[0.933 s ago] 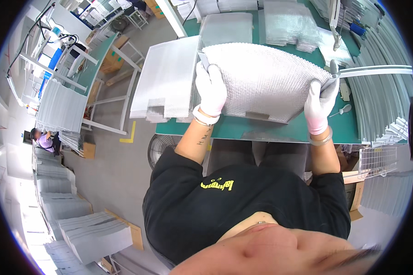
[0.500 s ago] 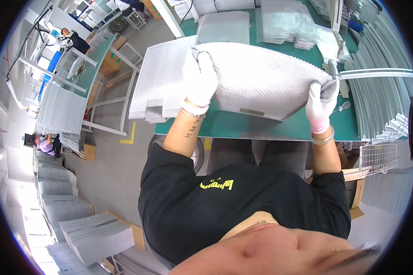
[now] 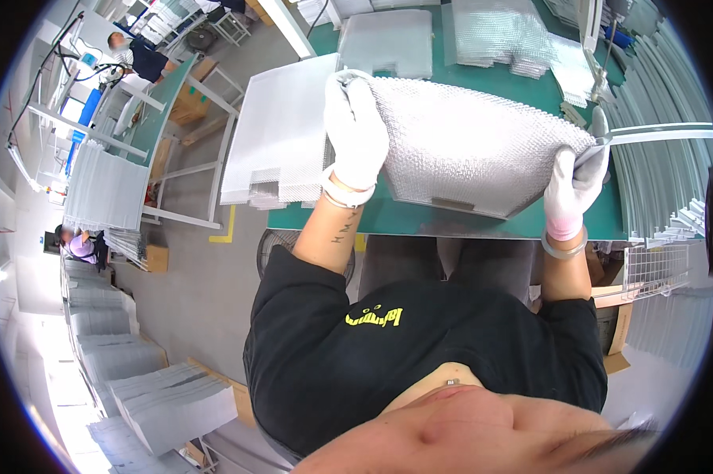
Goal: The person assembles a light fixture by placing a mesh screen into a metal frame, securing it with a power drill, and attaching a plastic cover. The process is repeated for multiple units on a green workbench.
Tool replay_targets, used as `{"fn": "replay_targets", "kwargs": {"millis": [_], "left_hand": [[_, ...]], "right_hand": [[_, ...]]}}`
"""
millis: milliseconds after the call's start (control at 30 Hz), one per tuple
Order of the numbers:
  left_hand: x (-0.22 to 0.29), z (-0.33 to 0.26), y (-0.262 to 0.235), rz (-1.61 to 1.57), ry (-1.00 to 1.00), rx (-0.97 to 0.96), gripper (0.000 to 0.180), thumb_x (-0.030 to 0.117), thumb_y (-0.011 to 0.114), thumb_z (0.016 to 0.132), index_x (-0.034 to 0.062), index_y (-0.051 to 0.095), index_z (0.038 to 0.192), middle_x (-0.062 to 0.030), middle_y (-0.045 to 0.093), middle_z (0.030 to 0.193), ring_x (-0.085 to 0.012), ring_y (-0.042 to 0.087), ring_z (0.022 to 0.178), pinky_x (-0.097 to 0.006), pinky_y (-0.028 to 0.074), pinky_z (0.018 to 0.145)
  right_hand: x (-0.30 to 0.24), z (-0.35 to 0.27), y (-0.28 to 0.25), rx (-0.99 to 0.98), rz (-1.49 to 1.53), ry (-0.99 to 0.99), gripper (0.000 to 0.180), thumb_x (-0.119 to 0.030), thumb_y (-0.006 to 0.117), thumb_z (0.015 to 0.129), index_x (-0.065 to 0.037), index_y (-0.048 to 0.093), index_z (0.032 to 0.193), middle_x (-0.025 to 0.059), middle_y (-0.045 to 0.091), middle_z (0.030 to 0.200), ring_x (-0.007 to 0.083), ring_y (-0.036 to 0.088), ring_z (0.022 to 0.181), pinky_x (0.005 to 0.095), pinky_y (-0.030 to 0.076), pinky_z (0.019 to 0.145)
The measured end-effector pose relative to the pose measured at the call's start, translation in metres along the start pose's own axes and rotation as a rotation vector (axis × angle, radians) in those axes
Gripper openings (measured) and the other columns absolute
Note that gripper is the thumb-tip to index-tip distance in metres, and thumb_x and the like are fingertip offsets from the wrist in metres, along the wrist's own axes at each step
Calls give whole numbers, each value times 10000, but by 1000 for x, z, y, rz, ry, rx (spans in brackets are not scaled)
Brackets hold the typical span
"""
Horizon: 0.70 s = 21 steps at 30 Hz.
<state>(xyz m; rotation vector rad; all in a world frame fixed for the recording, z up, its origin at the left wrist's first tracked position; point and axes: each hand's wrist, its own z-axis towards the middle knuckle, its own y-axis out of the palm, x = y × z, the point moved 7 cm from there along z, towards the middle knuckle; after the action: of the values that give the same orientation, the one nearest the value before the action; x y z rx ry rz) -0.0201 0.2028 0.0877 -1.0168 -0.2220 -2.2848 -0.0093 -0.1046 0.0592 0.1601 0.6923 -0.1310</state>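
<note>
A silvery mesh sheet (image 3: 475, 146) stands tilted above the front of the green table, with a small rectangular cutout near its lower edge. My left hand (image 3: 356, 122), in a white glove, is closed on its upper left corner. At the upper right corner my gloved right hand (image 3: 574, 186) pinches the sheet between thumb and fingers. A pale narrow strip (image 3: 661, 133) reaches rightward from beside the right fingertips; whether that hand grips it too I cannot tell. Left of the sheet lies a stack of similar mesh sheets (image 3: 281, 126), partly past the table's edge.
More mesh stacks (image 3: 386, 43) lie along the back of the green table (image 3: 435, 215). Long pale strips (image 3: 665, 158) stand packed at the right, above a wire basket (image 3: 655, 268). A white post (image 3: 289, 30) rises behind. Two other people are far off at the left.
Both hands and the mesh sheet have shifted right and slightly nearer to me. The sheet's lower edge has come closer to the table's front edge.
</note>
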Motion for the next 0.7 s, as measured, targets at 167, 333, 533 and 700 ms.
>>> {"fn": "replay_targets", "kwargs": {"millis": [167,333,533,700], "left_hand": [[4,-11,19,-347,-69,-157,315,31,549,930,-13,525,1241,-80,607,1029,-136,557,936,-271,447,902],[-7,-20,2,-159,7,-125,150,-13,578,906,3,593,1055,2,550,837,-74,489,751,-222,432,729],[-3,-28,3,-180,21,-135,132,-26,491,943,12,578,1034,-19,552,922,-84,495,851,-235,423,795],[-2,-31,3,-231,-2,-179,147,-35,477,945,18,566,1050,-30,571,961,-91,518,878,-241,428,814]], "right_hand": [[3,9,-12,24,-110,7,697,80,550,883,64,243,1508,155,386,1487,217,394,1338,328,286,1120],[-18,27,-6,-23,18,-45,1010,53,686,828,-36,3,1566,160,553,1216,210,587,1024,329,483,900],[-14,39,-24,-259,17,1,914,51,728,814,-56,209,1558,139,608,1190,197,615,1019,293,491,884],[-55,74,-14,-672,-243,-112,448,12,717,802,-4,634,1241,113,692,1161,175,648,1039,301,486,927]]}}
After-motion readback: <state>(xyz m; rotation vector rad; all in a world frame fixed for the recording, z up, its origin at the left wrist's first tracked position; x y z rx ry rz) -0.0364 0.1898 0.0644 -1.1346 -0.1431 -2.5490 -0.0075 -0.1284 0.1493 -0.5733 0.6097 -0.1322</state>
